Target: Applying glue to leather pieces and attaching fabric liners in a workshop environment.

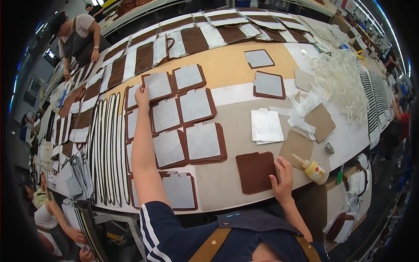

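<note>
My left hand [141, 95] reaches far out over rows of stacked brown leather panels with grey backing. Its fingers are pinched at the edge of a grey-backed panel [158, 85] in the upper row. By the near edge of the table, a plain brown panel [255, 173] lies with its brown face up. My right hand [283, 179] rests at that panel's right side, fingers apart, thumb and fingertips at its edge. More grey-backed stacks [203, 142] lie between my arms; my left forearm partly covers the leftmost column.
A glue bottle [316, 171] lies near white sheets [266, 125], brown boards [320, 122] and a heap of clear strips [338, 83]. Long dark-edged strips [107, 148] lie at left. Brown-and-white pieces [194, 39] line the far side. A co-worker [80, 37] stands at far left.
</note>
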